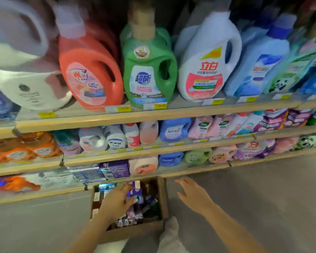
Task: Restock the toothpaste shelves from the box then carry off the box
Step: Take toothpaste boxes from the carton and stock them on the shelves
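The left hand point(117, 199) grasps a purple toothpaste carton point(133, 189) inside the cardboard box point(162, 194), the right hand point(193, 194) released just beside it

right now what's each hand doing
Left hand: reaching into the cardboard box, fingers at a purple toothpaste pack; grip unclear.
Right hand: open, holding nothing.

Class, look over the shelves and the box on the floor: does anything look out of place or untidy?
Yes: inside the cardboard box, the packs lie jumbled at mixed angles, not stacked. The shelved bottles look orderly, though blurred.
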Demonstrator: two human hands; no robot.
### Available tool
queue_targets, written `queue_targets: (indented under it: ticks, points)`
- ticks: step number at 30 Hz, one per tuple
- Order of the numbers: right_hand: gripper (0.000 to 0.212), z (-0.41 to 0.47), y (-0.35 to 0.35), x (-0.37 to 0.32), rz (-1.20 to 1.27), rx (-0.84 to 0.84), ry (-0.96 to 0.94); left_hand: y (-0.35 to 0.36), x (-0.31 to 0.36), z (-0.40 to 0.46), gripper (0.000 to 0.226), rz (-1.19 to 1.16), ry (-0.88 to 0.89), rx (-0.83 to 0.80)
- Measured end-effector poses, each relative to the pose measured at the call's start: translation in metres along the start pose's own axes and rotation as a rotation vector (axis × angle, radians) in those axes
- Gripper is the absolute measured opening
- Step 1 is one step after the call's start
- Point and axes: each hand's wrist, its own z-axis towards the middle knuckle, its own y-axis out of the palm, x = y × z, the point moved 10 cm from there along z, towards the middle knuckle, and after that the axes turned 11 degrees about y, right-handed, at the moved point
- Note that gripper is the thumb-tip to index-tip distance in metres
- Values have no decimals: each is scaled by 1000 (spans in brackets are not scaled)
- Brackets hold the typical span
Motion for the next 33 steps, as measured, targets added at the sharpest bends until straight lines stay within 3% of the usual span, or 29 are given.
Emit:
queue_targets:
  ticks: [4, 7, 13, 20, 26, 33]
  points:
    - [48, 54, 0, -4, -58, -109, -116, 14, -13, 14, 62, -114, -185, 36]
    - [47, 83, 11, -10, -122, -202, -186, 16, -22, 11, 45, -152, -308, 77]
    - [44, 99, 20, -46, -157, -289, -303, 4, -31, -35, 40, -189, -513, 156]
    - [48, 103, 27, -78, -171, -300, -367, 18, -46, -71, 36, -240, -598, 209]
    - [46, 129, 45, -80, -268, -438, -424, 40, -50, -63, 42, -243, -677, 278]
    - [45, 214, 103, -75, -458, -503, -555, 124, -68, -6, 39, -368, -834, 377]
